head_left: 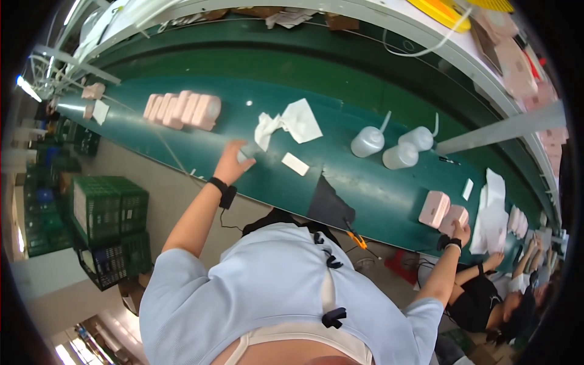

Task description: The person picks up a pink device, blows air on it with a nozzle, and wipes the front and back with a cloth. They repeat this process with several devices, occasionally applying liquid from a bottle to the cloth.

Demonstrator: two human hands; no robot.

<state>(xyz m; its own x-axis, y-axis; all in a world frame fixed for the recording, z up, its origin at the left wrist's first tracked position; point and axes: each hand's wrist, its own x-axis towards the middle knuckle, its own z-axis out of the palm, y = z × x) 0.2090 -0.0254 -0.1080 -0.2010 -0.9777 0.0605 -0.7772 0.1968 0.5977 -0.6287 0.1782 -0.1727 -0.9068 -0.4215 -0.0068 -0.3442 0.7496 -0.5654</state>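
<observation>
My left hand point(232, 164) is over the near left edge of the bench, thumb and fingers curved around a small pale grey object point(244, 154) whose kind I cannot make out. On the right, my right hand point(462, 234) grips a pink, rounded box-shaped item point(454, 219). A similar pink item point(434, 208) stands just left of it. Crumpled white cloth point(267, 129) and a flat white sheet point(302, 120) lie beyond my left hand, with a white rectangular block point(295, 163) to its right.
Pink items point(182, 109) stand in a row at the left. Three translucent squeeze bottles point(368, 142) are right of centre. A dark cloth point(331, 199) and orange-handled cutters point(357, 240) lie at the near edge. Green crates point(109, 207) stand at left; co-workers sit at right beyond white sheets point(490, 210).
</observation>
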